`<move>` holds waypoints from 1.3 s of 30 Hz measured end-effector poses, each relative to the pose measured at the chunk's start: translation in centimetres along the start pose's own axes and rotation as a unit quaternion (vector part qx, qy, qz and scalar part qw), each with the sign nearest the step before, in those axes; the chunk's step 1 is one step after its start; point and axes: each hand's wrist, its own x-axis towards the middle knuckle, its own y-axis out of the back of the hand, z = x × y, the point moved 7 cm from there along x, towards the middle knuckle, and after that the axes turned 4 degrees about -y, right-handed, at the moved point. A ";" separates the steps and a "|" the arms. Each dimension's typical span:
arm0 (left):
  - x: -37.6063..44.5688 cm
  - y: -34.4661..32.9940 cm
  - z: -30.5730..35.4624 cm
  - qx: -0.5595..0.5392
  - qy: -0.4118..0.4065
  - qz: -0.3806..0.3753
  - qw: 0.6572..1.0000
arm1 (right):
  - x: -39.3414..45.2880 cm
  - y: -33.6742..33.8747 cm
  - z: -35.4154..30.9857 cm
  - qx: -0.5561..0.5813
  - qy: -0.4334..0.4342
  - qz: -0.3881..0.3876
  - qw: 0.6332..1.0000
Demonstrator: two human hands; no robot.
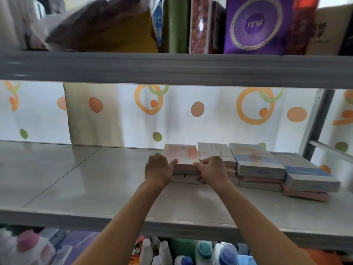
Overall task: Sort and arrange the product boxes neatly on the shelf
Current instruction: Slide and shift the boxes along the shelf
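Note:
Flat product boxes lie in low stacks on the right half of the pale shelf (95,178). The leftmost stack has a pink box (182,154) on top. My left hand (158,169) holds that box's front left corner, thumb along the edge. My right hand (212,171) grips the front right corner, fingers curled against the stack's front. Beside it lie a white box (213,151), a blue-and-white box (254,159) on pink ones, and a further blue-topped box (309,175) on a pink box (305,195).
A grey shelf beam (172,69) runs overhead, with a purple box (256,25) and other goods above it. A grey upright post (319,119) stands at the right. Bottles (204,251) crowd the shelf below. A dotted curtain (114,115) hangs behind.

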 end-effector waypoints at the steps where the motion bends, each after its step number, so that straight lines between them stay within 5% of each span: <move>1: 0.0 0.0 -0.2 -0.022 0.005 0.006 1.000 | -0.3 0.0 0.0 0.020 0.000 -0.002 1.000; 7: -2.3 1.0 -0.8 -0.145 0.027 0.040 0.988 | -2.4 0.5 0.3 0.209 -0.034 -0.044 0.976; 18: -8.7 6.9 -2.9 -0.322 0.009 0.156 0.934 | -8.5 -0.7 -2.2 0.311 0.075 -0.018 0.947; 23: -10.6 10.1 -3.1 -0.428 -0.021 0.159 0.889 | -10.1 -2.4 -2.4 0.414 -0.010 -0.064 0.908; 39: -12.5 14.2 -3.3 -0.409 -0.077 0.206 0.885 | -12.4 -2.7 -5.6 0.332 0.098 -0.035 0.938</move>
